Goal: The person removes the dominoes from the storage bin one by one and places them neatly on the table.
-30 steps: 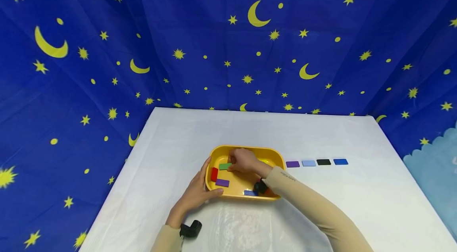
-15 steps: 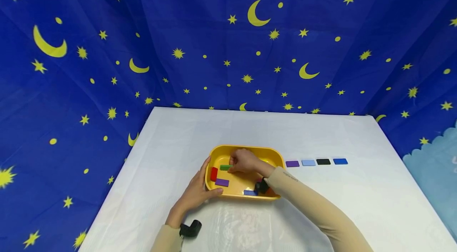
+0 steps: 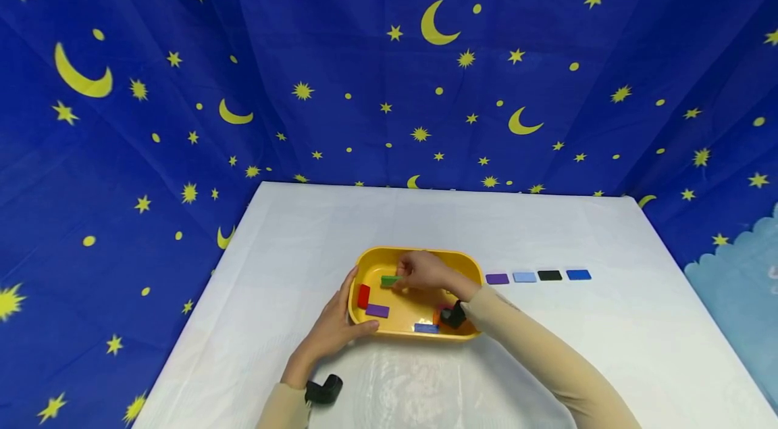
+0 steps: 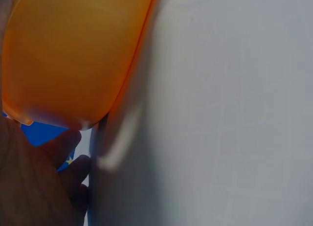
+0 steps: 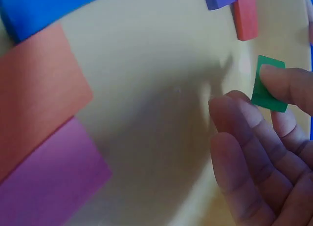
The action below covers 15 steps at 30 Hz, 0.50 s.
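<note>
My right hand (image 3: 422, 270) is inside the yellow plastic tray (image 3: 419, 336), pinching a green rectangular block (image 5: 270, 84) between thumb and fingers. In the head view the green block (image 3: 389, 280) sticks out to the left of my fingertips. My left hand (image 3: 334, 324) holds the left end of the tray, thumb along the front rim and fingers at the left side. The left wrist view has the tray's outer wall (image 4: 73, 59) with my left fingers against it. A red block (image 3: 363, 296) and a purple block (image 3: 377, 311) lie in the tray near that hand.
A blue block (image 3: 426, 328) lies at the tray's front wall, near orange (image 5: 39, 94) and magenta (image 5: 54, 177) blocks partly hidden under my right wrist. Right of the tray, purple (image 3: 497, 279), light blue (image 3: 525, 277), black (image 3: 550, 275) and blue (image 3: 579, 275) blocks form a row.
My right hand has lifted slightly and shifted right within the tray, bringing the green block along. My left hand stays at the tray's left end.
</note>
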Each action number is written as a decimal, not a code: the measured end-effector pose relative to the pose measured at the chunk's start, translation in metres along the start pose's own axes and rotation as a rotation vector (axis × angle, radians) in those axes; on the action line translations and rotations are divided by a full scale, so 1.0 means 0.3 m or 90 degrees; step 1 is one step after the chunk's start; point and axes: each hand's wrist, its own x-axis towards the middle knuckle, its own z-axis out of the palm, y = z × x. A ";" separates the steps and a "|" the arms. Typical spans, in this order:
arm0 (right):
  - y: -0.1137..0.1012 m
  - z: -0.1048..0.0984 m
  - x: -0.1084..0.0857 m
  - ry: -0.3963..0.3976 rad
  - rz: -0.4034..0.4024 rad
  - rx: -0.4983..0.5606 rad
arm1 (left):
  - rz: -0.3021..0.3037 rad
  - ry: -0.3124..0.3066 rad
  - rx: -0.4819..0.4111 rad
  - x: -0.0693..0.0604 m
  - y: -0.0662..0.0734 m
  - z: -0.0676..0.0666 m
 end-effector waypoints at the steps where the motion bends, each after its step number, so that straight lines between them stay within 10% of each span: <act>1: 0.003 -0.003 -0.002 0.000 -0.001 0.007 | 0.001 -0.001 0.000 0.000 0.000 0.000; 15: -0.013 -0.084 -0.089 0.050 -0.026 0.139 | 0.015 0.000 -0.011 0.000 0.001 -0.001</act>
